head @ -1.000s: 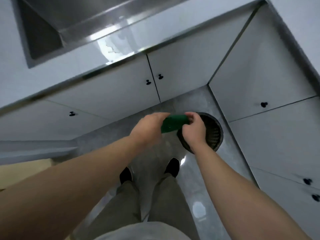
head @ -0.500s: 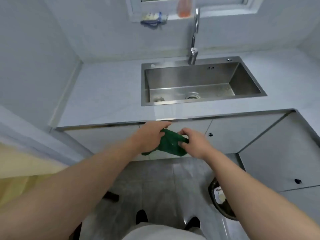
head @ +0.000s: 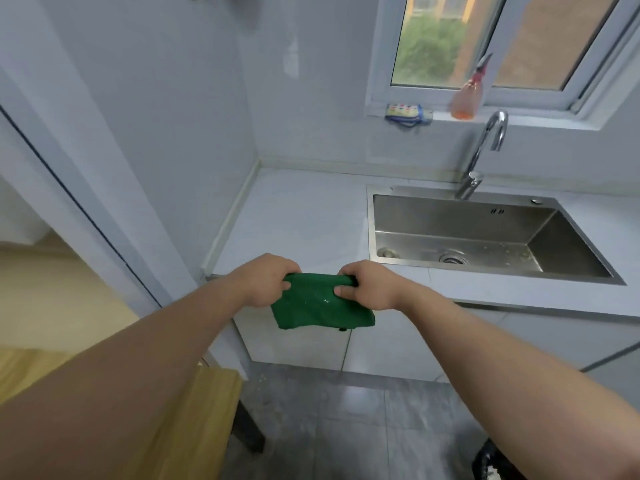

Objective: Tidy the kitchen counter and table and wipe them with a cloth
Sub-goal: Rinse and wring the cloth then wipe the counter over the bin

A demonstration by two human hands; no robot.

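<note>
- Pale grey-white walls close in the corner of the kitchen I am looking down into, with a window set above the sink side and green and brick colours showing through the glass.
- The white counter runs from the left wall corner towards the right; its bare surface looks clean from here, and white cupboard doors sit beneath it.
- A grey tiled floor lies below, with a wooden table edge at the lower left.
- The steel sink is sunk into the counter on the right, a curved tap standing at its back rim.
- On the window sill I see an orange spray bottle upright, and near it to the left a patterned sponge or cloth; I cannot tell which.
- A dark bin just shows at the bottom right edge.
- Both bare forearms reach forward over the counter's front edge.
- The green cloth hangs in the air between my hands, in front of the cupboard doors and not touching the counter.
- My left hand is closed round the cloth's top left corner, fingers curled over it.
- My right hand pinches the top right corner, thumb pressed on the front face.
</note>
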